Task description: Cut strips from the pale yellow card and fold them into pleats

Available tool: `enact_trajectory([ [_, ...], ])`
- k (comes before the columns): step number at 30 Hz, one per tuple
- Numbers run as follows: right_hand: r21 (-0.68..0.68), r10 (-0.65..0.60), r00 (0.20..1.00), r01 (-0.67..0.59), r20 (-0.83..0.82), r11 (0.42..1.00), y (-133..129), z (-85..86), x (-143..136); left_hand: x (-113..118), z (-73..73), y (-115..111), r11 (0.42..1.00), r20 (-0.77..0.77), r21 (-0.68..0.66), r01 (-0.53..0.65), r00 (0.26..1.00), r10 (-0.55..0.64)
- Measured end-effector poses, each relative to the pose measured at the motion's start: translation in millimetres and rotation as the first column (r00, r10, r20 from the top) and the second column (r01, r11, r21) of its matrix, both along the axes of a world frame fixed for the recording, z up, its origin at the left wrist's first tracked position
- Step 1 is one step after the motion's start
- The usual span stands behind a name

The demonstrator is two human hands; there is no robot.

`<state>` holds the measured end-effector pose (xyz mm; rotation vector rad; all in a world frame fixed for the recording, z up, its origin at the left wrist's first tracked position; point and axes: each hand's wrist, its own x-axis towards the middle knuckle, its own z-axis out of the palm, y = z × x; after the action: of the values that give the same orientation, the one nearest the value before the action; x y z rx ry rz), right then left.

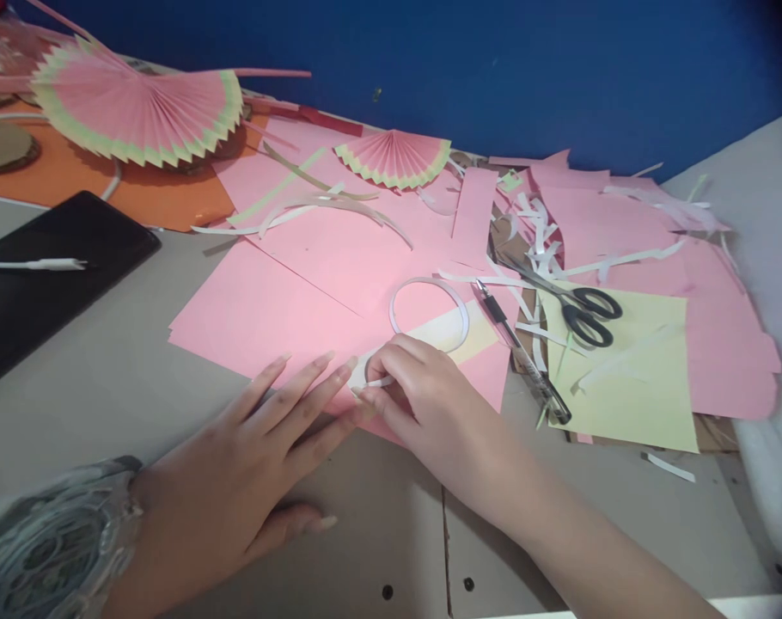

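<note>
My left hand [262,438] lies flat with its fingers spread, fingertips on the near edge of the pink paper sheets [288,292]. Beside those fingertips, my right hand [423,387] is closed in a pinch on the end of a thin white strip [381,381]. Under the right hand runs a white and pale yellow paper band [478,331], partly covered by the fingers. A narrow white loop [393,301] curls up just behind the right hand; whether it joins the pinched strip is hidden.
A black pen [523,352] and black-handled scissors [584,309] lie to the right, the scissors partly over a pale yellow sheet [629,387]. Paper scraps [542,232] lie behind them. Two pleated pink fans [139,103] stand at the back. A dark tablet-like slab [62,275] lies left.
</note>
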<state>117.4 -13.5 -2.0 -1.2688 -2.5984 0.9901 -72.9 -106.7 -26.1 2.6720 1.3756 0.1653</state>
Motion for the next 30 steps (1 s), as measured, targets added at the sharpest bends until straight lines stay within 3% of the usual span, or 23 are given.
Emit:
enact_trajectory([
  [23,-0.004,-0.002,1.0,0.002,0.012,1.0,-1,-1.3,2,1,-1.0,-1,0.999,-0.021,0.039,0.012,1.0,-0.011],
  [30,-0.049,0.093,0.995,-0.091,0.039,0.995,4,9.9,5,1,-2.3,-1,0.999,-0.016,0.047,0.015,1.0,-0.014],
])
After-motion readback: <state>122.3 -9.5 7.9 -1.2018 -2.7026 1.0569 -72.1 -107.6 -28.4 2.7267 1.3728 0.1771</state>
